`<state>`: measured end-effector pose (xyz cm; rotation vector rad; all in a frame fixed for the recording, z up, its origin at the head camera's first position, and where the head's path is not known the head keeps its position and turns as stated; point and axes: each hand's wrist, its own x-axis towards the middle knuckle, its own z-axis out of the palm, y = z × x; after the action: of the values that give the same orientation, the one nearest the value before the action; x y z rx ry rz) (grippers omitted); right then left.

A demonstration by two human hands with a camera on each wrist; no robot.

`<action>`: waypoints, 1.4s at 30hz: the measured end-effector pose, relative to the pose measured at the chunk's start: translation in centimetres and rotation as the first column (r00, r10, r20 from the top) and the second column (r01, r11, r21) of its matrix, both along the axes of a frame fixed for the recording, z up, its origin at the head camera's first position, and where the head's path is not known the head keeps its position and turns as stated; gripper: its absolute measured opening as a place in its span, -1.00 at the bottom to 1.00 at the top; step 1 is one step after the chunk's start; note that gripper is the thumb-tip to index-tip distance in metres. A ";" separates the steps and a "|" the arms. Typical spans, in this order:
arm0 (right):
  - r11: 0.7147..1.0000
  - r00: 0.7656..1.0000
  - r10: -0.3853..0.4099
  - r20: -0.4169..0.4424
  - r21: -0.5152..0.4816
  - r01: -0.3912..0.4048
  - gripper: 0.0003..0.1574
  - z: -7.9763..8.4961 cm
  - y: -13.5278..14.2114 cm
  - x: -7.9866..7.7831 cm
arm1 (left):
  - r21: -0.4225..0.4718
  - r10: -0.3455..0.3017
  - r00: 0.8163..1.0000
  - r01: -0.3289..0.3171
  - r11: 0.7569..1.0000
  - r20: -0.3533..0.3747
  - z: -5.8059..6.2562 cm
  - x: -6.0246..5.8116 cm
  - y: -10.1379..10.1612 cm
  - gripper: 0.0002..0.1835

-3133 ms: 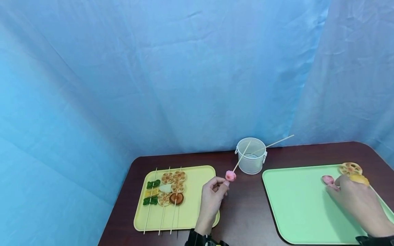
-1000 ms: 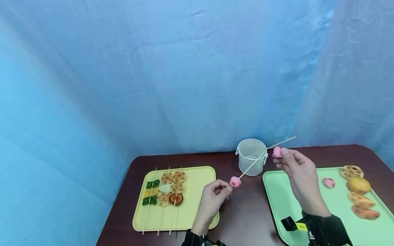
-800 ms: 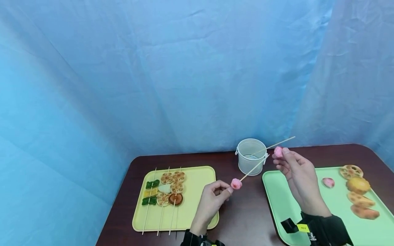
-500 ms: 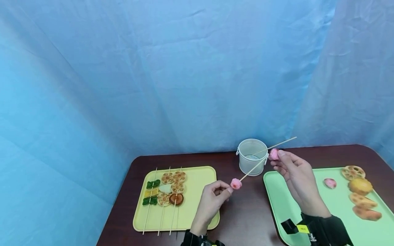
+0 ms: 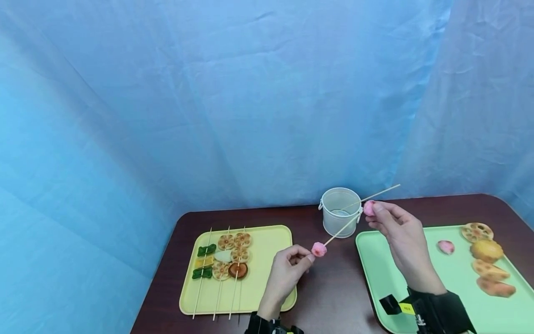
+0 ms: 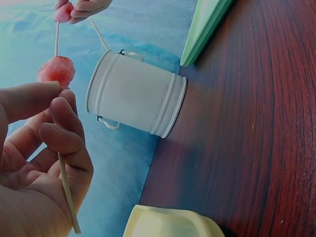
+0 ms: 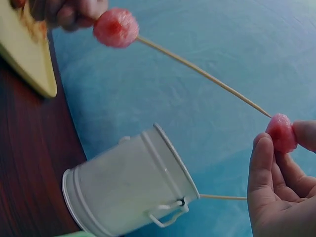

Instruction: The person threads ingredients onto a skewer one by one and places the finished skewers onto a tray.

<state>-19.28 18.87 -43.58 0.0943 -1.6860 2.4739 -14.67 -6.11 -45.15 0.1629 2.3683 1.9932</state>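
Note:
My left hand (image 5: 288,273) pinches a thin wooden skewer (image 7: 202,73) just below a pink ball (image 6: 58,70) threaded on it; the skewer's lower end runs across the palm in the left wrist view. My right hand (image 5: 402,241) pinches a second pink ball (image 7: 282,133) between thumb and fingers. The skewer's pointed tip is right at this second ball in the right wrist view. Both hands are raised over the table, in front of a white bucket (image 5: 341,218).
Another skewer (image 5: 381,191) leans out of the bucket. A yellow tray (image 5: 267,273) at left holds several loaded skewers. At right, a green tray (image 5: 392,264) bears a pink piece (image 5: 446,247), a lotus root slice (image 5: 477,232), a yellow lump (image 5: 486,251) and other pieces. A blue curtain (image 5: 267,102) hangs behind.
My right hand picked up a pink ball from the green tray and brought it left to the skewer's tip. The left hand tilted its skewer rightward and has since stayed nearly still.

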 end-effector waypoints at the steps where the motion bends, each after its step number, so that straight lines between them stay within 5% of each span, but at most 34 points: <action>1: 1.000 1.000 -0.017 0.001 0.025 0.017 -0.66 0.0 0.0 0.0 | -0.007 0.004 1.000 -0.004 1.000 0.000 0.1 0.0 0.0 -0.89; 5: 0.993 0.998 -0.069 0.006 0.093 0.068 -0.60 0.0 -0.2 -0.1 | -0.030 0.011 1.000 -0.011 0.999 -0.006 -0.1 -0.1 0.0 -0.89; 14: 0.969 0.996 -0.086 0.015 0.236 0.080 -0.52 0.1 0.0 -0.1 | -0.079 0.027 0.999 -0.029 0.996 -0.032 -3.0 -1.0 -0.3 -0.89; 22: 0.939 0.998 -0.040 0.043 0.342 0.023 -0.45 0.0 0.2 0.1 | -0.257 0.110 0.980 -0.151 0.954 -0.165 -2.3 -0.6 0.2 -0.92; 28: 0.925 0.998 -0.030 0.057 0.380 0.006 -0.43 0.0 -0.6 0.1 | -0.290 0.173 0.955 -0.241 0.926 -0.240 -1.9 -0.5 1.2 -0.94; 34: 0.866 0.998 -0.056 0.027 0.499 0.035 -0.50 -0.2 -1.8 0.1 | -0.235 0.156 0.970 -0.197 0.952 -0.185 -1.6 -1.0 1.7 -0.92; 42: 0.794 0.998 -0.030 0.063 0.607 -0.015 -0.49 -0.5 -2.7 0.7 | -0.247 0.103 0.972 -0.155 0.957 -0.210 -1.4 -1.5 1.2 -0.86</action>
<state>-18.61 16.16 -44.12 0.0689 -2.4411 1.8365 -16.14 -4.87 -46.58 0.2061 2.8081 1.7608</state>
